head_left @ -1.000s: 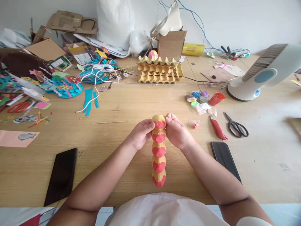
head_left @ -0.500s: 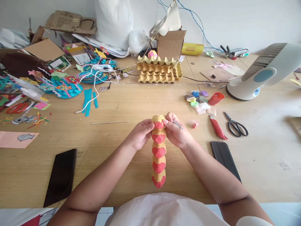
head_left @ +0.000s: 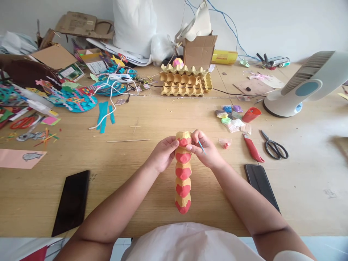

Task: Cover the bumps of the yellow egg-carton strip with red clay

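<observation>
An egg carton strip (head_left: 183, 172) with a row of cups hangs lengthwise in front of my body, each cup partly covered with red, clay-like material. My left hand (head_left: 165, 154) is closed on its upper left edge, the thumb on the top cup. My right hand (head_left: 206, 150) holds a thin blue stick (head_left: 201, 147) between its fingers, pointing down to the right. The right thumb touches the top cup's red patch at its right side. The fingers behind the strip are hidden.
Right lie a small bag of red clay (head_left: 225, 143), a red utility knife (head_left: 252, 148), scissors (head_left: 275, 145), a phone (head_left: 261, 185) and a red cup (head_left: 251, 114). A fan (head_left: 301, 87) stands beyond. Egg cartons (head_left: 182, 81) sit at the back; a black tablet (head_left: 71, 203) lies left.
My right fingers have shifted, and the blue stick has turned to point more steeply downward. My right thumb has slid lower on the top cup. The strip is raised slightly.
</observation>
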Tool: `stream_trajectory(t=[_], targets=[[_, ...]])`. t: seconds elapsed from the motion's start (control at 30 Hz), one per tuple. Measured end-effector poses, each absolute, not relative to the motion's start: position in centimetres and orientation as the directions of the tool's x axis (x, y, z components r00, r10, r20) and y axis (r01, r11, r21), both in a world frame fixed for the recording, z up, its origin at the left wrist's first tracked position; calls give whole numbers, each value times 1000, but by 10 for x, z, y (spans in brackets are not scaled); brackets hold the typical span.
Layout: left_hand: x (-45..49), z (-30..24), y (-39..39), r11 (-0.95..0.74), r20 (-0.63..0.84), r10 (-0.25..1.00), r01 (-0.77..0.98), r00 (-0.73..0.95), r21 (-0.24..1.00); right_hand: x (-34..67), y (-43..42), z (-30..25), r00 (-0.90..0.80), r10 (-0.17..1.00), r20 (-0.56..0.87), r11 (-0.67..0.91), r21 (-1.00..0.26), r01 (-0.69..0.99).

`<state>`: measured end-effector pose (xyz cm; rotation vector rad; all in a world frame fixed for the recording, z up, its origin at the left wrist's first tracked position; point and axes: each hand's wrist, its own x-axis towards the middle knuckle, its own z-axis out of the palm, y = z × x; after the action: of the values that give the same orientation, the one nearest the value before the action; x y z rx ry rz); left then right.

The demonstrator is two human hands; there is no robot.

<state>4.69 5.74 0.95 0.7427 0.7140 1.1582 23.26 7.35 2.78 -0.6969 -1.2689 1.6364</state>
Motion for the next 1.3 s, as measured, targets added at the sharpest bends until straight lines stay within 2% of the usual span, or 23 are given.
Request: stream_trajectory(t=[0.2, 0.37, 0.57, 0.73, 0.93, 1.17, 1.3], targets=[[41, 0, 61, 19, 34, 990, -362, 140, 932, 237, 79, 20, -325, 907, 268, 215, -958, -189], [32, 6, 61, -81, 86, 993, -54, 85, 995, 239, 79, 18, -315, 870, 379, 366, -925, -103], [31, 22, 58, -258, 252, 966, 180, 56, 949, 239, 79, 16, -339, 845, 414, 417, -906, -68], [30, 22, 60, -358, 355, 932, 296, 65, 886, 240, 82, 13, -354, 824, 443, 451, -890, -66], [29, 19, 61, -340, 336, 939, 307, 69, 889, 243, 85, 8, -367, 825, 430, 445, -894, -49], [21, 8, 72, -134, 125, 971, 29, 203, 991, 247, 88, 8, -401, 826, 395, 399, -914, -78], [19, 7, 71, -111, 110, 969, -7, 220, 994, 249, 87, 12, -428, 824, 372, 387, -920, -54]])
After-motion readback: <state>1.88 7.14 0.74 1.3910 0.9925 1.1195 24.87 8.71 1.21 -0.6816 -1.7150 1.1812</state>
